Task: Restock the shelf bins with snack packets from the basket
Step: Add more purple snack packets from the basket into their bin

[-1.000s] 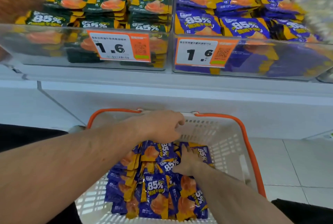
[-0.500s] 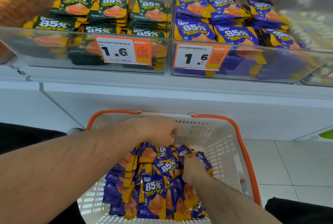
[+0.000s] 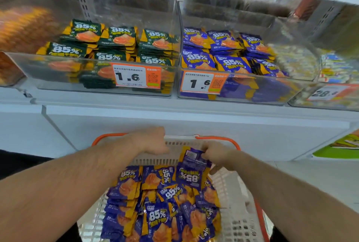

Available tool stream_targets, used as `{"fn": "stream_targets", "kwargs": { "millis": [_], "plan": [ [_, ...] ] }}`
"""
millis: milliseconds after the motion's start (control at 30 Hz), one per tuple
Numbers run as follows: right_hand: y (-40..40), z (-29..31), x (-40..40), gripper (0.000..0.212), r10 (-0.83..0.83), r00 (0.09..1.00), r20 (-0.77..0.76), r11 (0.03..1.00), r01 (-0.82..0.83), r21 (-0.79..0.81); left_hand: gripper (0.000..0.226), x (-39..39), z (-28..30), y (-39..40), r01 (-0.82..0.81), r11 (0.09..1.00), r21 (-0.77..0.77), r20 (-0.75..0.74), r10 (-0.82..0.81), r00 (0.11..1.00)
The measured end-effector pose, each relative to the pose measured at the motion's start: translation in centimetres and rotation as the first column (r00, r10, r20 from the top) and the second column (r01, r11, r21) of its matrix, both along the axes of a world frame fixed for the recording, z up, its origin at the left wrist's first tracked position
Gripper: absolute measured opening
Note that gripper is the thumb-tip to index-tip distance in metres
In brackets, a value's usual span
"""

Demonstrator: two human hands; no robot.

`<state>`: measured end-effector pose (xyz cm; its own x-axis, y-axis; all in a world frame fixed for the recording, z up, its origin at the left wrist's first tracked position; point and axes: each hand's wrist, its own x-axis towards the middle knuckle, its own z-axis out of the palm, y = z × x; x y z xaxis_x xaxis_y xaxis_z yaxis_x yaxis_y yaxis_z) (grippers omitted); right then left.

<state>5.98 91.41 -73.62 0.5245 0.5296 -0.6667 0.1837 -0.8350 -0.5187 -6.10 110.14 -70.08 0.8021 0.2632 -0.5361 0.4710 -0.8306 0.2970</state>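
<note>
— What is different from before?
— The right hand [image 3: 217, 156] was low among the purple packets [image 3: 161, 203] in the basket [image 3: 237, 212]; now it is raised and pinches a small bundle of packets [image 3: 192, 166] above the pile.
— And the left hand [image 3: 149, 140]?
— Still curled on the basket's far rim (what it grips, I cannot tell). The purple bin [image 3: 242, 92] is above.

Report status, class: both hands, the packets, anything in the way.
Left hand grips basket rim. Right hand pinches purple packets, lifted above the pile. Purple bin nearly full; path clear.
</note>
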Motion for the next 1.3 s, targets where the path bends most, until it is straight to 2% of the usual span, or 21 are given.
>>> {"fn": "stream_targets", "kwargs": {
  "millis": [100, 200, 300, 367, 400, 433, 467, 500, 567, 600, 633, 700, 767, 933, 1000, 1100, 1167, 1233, 1300],
  "plan": [
    [-0.1, 4.3, 0.3, 0.024, -0.114, 0.978, -0.173, 0.972, 0.146, 0.183, 0.072, 0.1, 0.5, 0.3, -0.071, 0.975, -0.210, 0.002, 0.073, 0.997],
    [-0.4, 7.5, 0.5, 0.027, -0.188, 0.923, -0.336, 0.905, 0.296, 0.306, 0.054, 0.5, 1.0, -0.2, -0.053, 0.873, -0.485, 0.103, 0.117, 0.988],
    [-0.8, 9.5, 0.3, 0.025, -0.202, 0.880, -0.430, 0.829, 0.388, 0.403, 0.025, 1.2, 2.0, -0.4, -0.013, 0.885, -0.465, 0.258, 0.150, 0.954],
    [-1.0, 10.4, 0.3, 0.014, -0.207, 0.852, -0.482, 0.767, 0.447, 0.460, 0.018, 1.6, 3.0, 0.0, -0.007, 0.887, -0.463, 0.308, 0.169, 0.936],
    [-1.1, 10.8, 0.3, 0.016, -0.219, 0.827, -0.518, 0.733, 0.490, 0.472, 0.015, 1.7, 3.5, 0.3, 0.019, 0.881, -0.473, 0.330, 0.157, 0.931],
    [-1.1, 11.1, 0.5, 0.026, -0.254, 0.797, -0.548, 0.704, 0.541, 0.460, 0.010, 1.6, 4.2, 0.6, 0.070, 0.898, -0.434, 0.373, 0.109, 0.921],
    [-1.2, 11.6, 0.6, 0.035, -0.303, 0.763, -0.572, 0.689, 0.589, 0.421, 0.007, 1.4, 5.1, 0.8, 0.144, 0.938, -0.316, 0.459, 0.018, 0.888],
    [-1.3, 11.9, 0.7, 0.039, -0.332, 0.746, -0.577, 0.705, 0.603, 0.373, 0.008, 1.2, 6.0, 0.8, 0.220, 0.963, -0.157, 0.582, -0.090, 0.808],
    [-1.3, 12.5, 0.3, 0.028, -0.298, 0.769, -0.565, 0.791, 0.530, 0.305, 0.013, 0.9, 7.4, 0.3, 0.318, 0.940, 0.123, 0.825, -0.275, 0.494],
    [-1.3, 12.9, -0.2, 0.020, -0.237, 0.772, -0.589, 0.815, 0.488, 0.312, 0.016, 0.8, 7.9, -0.2, 0.331, 0.915, 0.231, 0.880, -0.341, 0.330],
    [-1.2, 12.9, -0.6, 0.021, -0.166, 0.762, -0.625, 0.808, 0.469, 0.357, 0.020, 0.8, 8.2, -0.4, 0.322, 0.890, 0.323, 0.897, -0.396, 0.196],
    [-0.8, 12.9, -1.3, 0.027, -0.074, 0.722, -0.688, 0.729, 0.510, 0.457, 0.029, 0.9, 8.4, -0.5, 0.272, 0.849, 0.454, 0.870, -0.488, 0.071],
    [-0.3, 12.9, -1.8, 0.030, -0.067, 0.727, -0.683, 0.677, 0.536, 0.504, 0.027, 0.9, 8.1, -0.1, 0.199, 0.831, 0.520, 0.845, -0.535, 0.027],
    [0.2, 12.6, -2.5, 0.025, -0.114, 0.707, -0.699, 0.614, 0.603, 0.510, 0.020, 1.1, 7.4, 0.4, 0.135, 0.833, 0.536, 0.838, -0.545, 0.031],
    [0.5, 13.3, -2.9, 0.022, -0.131, 0.733, -0.667, 0.599, 0.595, 0.536, 0.017, 1.2, 7.7, 0.7, 0.074, 0.860, 0.506, 0.859, -0.510, 0.049],
    [0.9, 15.9, -2.7, 0.024, -0.215, 0.876, -0.432, 0.541, 0.476, 0.694, 0.043, 1.3, 8.5, 1.5, -0.106, 0.912, 0.397, 0.912, -0.380, 0.152],
    [1.3, 18.5, -2.1, 0.023, -0.332, 0.917, -0.220, 0.484, 0.365, 0.795, 0.061, 1.3, 8.7, 2.0, -0.213, 0.904, 0.370, 0.915, -0.315, 0.251],
    [2.1, 21.1, -1.0, 0.021, -0.465, 0.884, -0.047, 0.452, 0.283, 0.846, 0.071, 1.4, 8.5, 2.0, -0.271, 0.881, 0.389, 0.893, -0.288, 0.345],
    [3.7, 22.5, 0.8, 0.022, -0.557, 0.830, 0.014, 0.431, 0.275, 0.859, 0.074, 1.5, 7.7, 1.8, -0.284, 0.843, 0.456, 0.854, -0.325, 0.406]
  ]
}}
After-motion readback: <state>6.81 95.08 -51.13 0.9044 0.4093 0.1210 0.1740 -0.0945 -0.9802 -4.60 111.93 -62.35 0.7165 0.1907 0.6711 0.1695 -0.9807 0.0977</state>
